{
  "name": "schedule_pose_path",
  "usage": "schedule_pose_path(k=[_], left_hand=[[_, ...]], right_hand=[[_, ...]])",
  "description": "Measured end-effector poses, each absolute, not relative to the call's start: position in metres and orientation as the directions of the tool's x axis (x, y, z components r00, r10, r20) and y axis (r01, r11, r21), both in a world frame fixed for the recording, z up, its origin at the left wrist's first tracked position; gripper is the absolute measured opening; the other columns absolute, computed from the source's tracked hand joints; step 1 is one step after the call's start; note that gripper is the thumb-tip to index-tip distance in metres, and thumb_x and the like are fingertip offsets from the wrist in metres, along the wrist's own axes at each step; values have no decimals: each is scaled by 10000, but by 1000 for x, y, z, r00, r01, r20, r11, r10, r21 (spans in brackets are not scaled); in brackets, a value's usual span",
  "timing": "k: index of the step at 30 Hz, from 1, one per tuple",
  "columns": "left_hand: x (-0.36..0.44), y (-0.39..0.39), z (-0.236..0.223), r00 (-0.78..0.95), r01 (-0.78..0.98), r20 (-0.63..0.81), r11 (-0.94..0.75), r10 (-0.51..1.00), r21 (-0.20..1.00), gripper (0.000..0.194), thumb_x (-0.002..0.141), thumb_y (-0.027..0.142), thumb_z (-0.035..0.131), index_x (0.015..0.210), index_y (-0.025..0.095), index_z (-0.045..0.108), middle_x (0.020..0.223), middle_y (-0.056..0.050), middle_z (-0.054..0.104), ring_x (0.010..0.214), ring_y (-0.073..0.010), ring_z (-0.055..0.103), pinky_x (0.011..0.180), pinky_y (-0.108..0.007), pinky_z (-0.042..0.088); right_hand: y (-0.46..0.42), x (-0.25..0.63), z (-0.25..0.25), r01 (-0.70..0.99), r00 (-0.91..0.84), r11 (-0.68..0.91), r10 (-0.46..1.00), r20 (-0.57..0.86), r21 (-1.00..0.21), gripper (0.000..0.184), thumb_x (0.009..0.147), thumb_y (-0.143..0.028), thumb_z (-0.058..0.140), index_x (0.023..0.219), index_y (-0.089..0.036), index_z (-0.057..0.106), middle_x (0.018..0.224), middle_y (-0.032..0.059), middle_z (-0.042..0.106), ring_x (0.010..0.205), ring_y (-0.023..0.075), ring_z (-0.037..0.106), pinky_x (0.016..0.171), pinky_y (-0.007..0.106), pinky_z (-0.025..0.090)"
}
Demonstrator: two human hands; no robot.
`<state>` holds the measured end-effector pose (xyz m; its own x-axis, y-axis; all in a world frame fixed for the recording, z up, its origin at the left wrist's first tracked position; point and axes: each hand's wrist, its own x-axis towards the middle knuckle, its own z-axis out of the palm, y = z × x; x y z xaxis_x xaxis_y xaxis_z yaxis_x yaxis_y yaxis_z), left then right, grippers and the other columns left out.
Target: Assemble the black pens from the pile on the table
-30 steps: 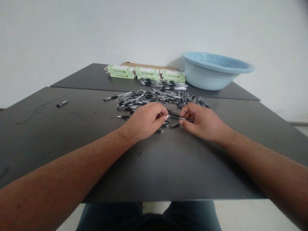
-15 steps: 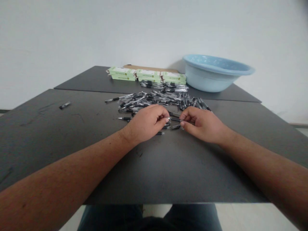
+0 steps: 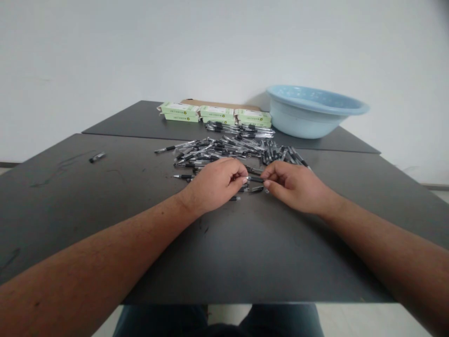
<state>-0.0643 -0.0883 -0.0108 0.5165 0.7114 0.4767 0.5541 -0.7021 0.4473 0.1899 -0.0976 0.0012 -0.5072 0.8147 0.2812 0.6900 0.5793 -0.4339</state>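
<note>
Over the near side of a loose heap of pens (image 3: 224, 149), both hands meet at one pen (image 3: 255, 179) with a black grip and a clear barrel. My left hand (image 3: 219, 182) is closed, pinching this pen between thumb and fingertips at its left part. From the other side, my right hand (image 3: 294, 185) has its thumb and fingers closed about the right end. The fingers hide both ends of the pen. Just below it, a black pen cap (image 3: 256, 189) lies on the dark table (image 3: 224, 262).
Light green boxes (image 3: 180, 110) stand stacked in pairs at the back, with a neater pile of pens (image 3: 242, 129) before them. A blue basin (image 3: 315, 117) stands at the back right. One loose cap (image 3: 97, 157) lies far left.
The view has tilted up slightly, so everything sits a little lower. Both hands stay close together on the pen, and more of its black grip shows between them now.
</note>
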Motion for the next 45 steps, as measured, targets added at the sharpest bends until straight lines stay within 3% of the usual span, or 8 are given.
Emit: schedule_pose_path(k=[4, 10, 17, 25, 31, 35, 42, 45], left_hand=[[-64, -88, -12, 514, 563, 470, -695, 718, 447, 36, 948, 197, 656, 920, 195, 678, 890, -17, 706, 849, -180, 645, 819, -317, 494], [-65, -88, -12, 515, 558, 474, -699, 714, 447, 39, 951, 198, 655, 922, 194, 682, 894, -18, 706, 843, -178, 642, 798, -312, 487], [-64, -87, -13, 524, 545, 479, -709, 704, 447, 42, 948, 175, 663, 909, 178, 677, 877, -10, 690, 824, -166, 621, 763, -299, 456], [-65, -86, -14, 534, 529, 480, -718, 696, 453, 38, 955, 164, 655, 931, 176, 682, 890, -7, 687, 828, -157, 615, 765, -291, 449], [-65, -86, -16, 533, 533, 479, -716, 698, 450, 34, 956, 171, 657, 935, 176, 684, 889, -10, 685, 823, -159, 613, 757, -294, 447], [-65, -86, -15, 534, 535, 475, -714, 700, 451, 42, 955, 172, 654, 925, 175, 683, 888, -15, 684, 820, -162, 612, 756, -297, 447], [-65, -85, -14, 524, 547, 478, -708, 705, 446, 44, 960, 185, 650, 937, 182, 688, 891, -11, 688, 818, -161, 614, 775, -298, 453], [-65, -86, -14, 526, 547, 477, -710, 704, 445, 46, 959, 181, 650, 935, 182, 689, 888, -9, 686, 806, -158, 612, 776, -298, 455]], right_hand=[[-98, 190, 0, 702, -496, 576, 817, 294, -419, 76, 892, -304, 678, 927, -241, 652, 787, -4, 722, 670, 170, 659, 640, 285, 463], [-96, 191, 1, 695, -573, 634, 774, 270, -340, 159, 986, -300, 555, 945, -225, 688, 845, 25, 742, 780, 190, 687, 728, 309, 468], [-96, 191, 0, 691, -507, 577, 816, 277, -436, 95, 911, -308, 645, 950, -225, 667, 796, -2, 725, 693, 164, 670, 662, 280, 461], [-94, 191, 0, 683, -582, 645, 764, 278, -344, 153, 973, -299, 568, 937, -217, 692, 813, 17, 724, 744, 174, 665, 703, 294, 454], [-96, 191, -1, 683, -514, 583, 812, 277, -440, 90, 915, -299, 651, 958, -221, 670, 797, -4, 731, 683, 153, 664, 656, 270, 461], [-96, 191, -2, 699, -497, 574, 819, 286, -427, 89, 870, -295, 695, 912, -223, 661, 775, -10, 713, 676, 152, 659, 650, 267, 464], [-93, 193, -2, 682, -603, 667, 745, 284, -301, 221, 1033, -315, 509, 992, -211, 699, 913, 51, 758, 845, 202, 700, 784, 318, 485], [-93, 192, -2, 687, -599, 661, 750, 281, -302, 255, 1052, -328, 477, 990, -212, 696, 937, 61, 764, 880, 212, 707, 812, 326, 489]])
